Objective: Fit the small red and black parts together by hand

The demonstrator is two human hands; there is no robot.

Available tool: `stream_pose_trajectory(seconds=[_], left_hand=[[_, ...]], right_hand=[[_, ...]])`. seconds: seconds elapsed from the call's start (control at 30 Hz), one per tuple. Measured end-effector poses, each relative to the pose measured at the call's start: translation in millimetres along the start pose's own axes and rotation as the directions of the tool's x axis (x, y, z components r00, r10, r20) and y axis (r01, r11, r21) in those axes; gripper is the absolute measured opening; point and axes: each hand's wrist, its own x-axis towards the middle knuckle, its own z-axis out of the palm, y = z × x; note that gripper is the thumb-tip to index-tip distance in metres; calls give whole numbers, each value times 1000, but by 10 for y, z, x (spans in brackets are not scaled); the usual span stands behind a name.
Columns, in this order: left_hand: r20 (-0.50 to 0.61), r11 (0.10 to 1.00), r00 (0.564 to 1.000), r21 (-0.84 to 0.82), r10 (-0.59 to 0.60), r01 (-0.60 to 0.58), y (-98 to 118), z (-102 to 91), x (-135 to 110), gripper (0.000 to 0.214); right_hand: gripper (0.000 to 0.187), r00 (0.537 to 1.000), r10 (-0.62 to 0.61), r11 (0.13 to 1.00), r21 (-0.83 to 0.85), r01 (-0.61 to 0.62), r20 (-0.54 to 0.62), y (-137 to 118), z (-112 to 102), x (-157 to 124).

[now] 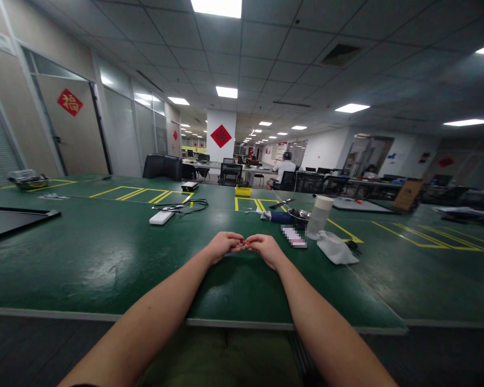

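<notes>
My left hand point(225, 247) and my right hand point(266, 250) meet fingertip to fingertip just above the green table point(137, 269). Pinched in the left fingers is a small red and whitish piece point(241, 243). The right thumb and forefinger close on a small orange-red piece point(247, 242). Both pieces are too small to name, and I cannot tell whether they touch or are joined. A blurred-out pink flat thing point(293, 236) lies to the right of my right hand.
At the right stand a translucent cylinder point(320, 215), a crumpled white bag point(335, 248) and a metal bowl point(300, 216). A white power bank-like block point(161, 216) with black cables point(189, 206) lies at the left. Farther back are a yellow box point(242, 191) and a seated person point(284, 171).
</notes>
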Motion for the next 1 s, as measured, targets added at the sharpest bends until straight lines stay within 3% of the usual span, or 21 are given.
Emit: stream_pose_trajectory(seconds=[1.0], left_hand=[[5,1000,1000,6,7,-7,16,10,-24,24]], right_hand=[[21,1000,-3,1000,-9,3,2,-40,9,-28]])
